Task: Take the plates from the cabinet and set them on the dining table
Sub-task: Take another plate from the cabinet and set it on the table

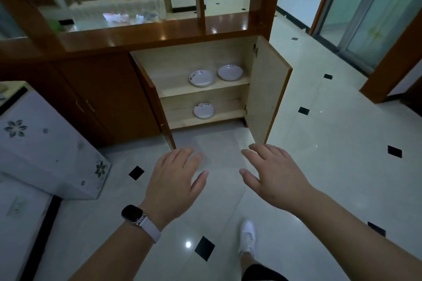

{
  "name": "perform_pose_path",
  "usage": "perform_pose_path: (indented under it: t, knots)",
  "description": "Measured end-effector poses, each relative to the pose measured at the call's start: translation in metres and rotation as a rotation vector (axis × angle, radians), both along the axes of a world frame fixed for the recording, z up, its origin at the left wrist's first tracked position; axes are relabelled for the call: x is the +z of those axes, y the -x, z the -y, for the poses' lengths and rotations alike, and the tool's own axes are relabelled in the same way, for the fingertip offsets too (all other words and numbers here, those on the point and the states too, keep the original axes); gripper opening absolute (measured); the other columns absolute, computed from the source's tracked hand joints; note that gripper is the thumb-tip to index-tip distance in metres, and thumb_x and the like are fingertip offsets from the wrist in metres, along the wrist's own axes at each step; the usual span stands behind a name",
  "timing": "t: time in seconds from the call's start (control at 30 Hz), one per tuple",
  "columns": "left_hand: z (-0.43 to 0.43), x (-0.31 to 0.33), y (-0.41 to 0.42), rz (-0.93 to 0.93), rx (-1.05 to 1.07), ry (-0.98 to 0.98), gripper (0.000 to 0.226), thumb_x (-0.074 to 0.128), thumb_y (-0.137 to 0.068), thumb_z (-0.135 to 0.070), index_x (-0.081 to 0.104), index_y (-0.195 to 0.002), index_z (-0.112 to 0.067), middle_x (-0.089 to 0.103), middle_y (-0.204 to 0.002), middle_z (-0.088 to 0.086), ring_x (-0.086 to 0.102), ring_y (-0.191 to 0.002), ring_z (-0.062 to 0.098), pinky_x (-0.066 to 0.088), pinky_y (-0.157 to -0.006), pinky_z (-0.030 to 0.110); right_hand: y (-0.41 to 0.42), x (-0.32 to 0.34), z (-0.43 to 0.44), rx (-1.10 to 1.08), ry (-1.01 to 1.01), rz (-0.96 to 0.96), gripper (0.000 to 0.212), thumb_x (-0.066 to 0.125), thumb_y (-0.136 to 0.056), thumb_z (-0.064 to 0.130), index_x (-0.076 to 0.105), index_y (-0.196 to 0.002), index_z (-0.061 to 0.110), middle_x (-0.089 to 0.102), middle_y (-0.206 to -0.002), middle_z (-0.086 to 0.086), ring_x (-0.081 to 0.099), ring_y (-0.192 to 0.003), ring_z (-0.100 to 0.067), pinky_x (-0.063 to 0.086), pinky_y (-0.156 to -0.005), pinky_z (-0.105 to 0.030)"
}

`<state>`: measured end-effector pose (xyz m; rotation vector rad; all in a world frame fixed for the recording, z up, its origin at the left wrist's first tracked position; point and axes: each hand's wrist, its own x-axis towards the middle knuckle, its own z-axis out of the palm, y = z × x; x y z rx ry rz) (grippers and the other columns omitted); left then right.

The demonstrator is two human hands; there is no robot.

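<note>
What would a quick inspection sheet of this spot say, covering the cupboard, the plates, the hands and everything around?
Surface: cabinet with its doors open, two pale wood shelves inside.
Job's things: three white plates; left plate and right plate side by side on the upper shelf, lower plate alone on the bottom shelf.
Clutter: nothing seen.
Hands: left hand and right hand both open and empty, held out in front of the cabinet; watch on the left wrist.
Cables: nothing seen.
Surroundings: glossy tiled floor, white flower-patterned unit at left, sliding glass door at right.
</note>
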<state>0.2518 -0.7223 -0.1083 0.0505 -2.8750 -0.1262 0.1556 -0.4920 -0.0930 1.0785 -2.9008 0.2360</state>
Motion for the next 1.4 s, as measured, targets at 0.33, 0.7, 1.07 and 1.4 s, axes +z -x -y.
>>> perform_pose_path:
  t: [0.33, 0.7, 1.07, 1.4]
  knots:
    - [-0.002, 0.005, 0.174, 0.019, -0.012, 0.045, 0.04, 0.045, -0.091, -0.043, 0.063, -0.117, -0.018, 0.063, -0.12, 0.007, 0.058, -0.111, 0.029, 0.049, -0.092, 0.043, 0.18, 0.003, 0.006, 0.051, 0.026, 0.034, 0.055, 0.03, -0.095, 0.055, 0.054, -0.133, 0.023, 0.057, -0.135, 0.0, 0.052, -0.124, -0.021, 0.039, -0.103, -0.038]
    - [0.007, 0.009, 0.284, 0.03, -0.002, 0.071, 0.038, 0.049, -0.091, -0.041, 0.064, -0.118, -0.018, 0.062, -0.122, 0.006, 0.058, -0.107, 0.028, 0.047, -0.089, 0.039, 0.291, 0.0, 0.007, 0.052, 0.036, 0.059, 0.054, 0.035, -0.093, 0.054, 0.057, -0.129, 0.021, 0.06, -0.128, -0.002, 0.055, -0.117, -0.023, 0.042, -0.098, -0.039]
    - [0.073, -0.017, 0.38, 0.028, -0.026, 0.029, 0.04, 0.05, -0.091, -0.041, 0.063, -0.119, -0.015, 0.063, -0.119, 0.008, 0.056, -0.11, 0.03, 0.047, -0.092, 0.042, 0.38, -0.011, 0.061, 0.035, -0.012, 0.081, 0.049, 0.038, -0.094, 0.051, 0.059, -0.126, 0.021, 0.062, -0.124, -0.001, 0.058, -0.114, -0.023, 0.045, -0.097, -0.04]
    - [0.166, -0.044, 0.487, 0.049, -0.038, -0.088, 0.039, 0.049, -0.089, -0.044, 0.064, -0.116, -0.02, 0.064, -0.117, 0.005, 0.056, -0.108, 0.027, 0.043, -0.09, 0.039, 0.484, -0.03, 0.168, 0.031, -0.151, 0.121, 0.054, 0.032, -0.094, 0.055, 0.054, -0.132, 0.023, 0.057, -0.131, 0.002, 0.053, -0.118, -0.02, 0.04, -0.1, -0.037]
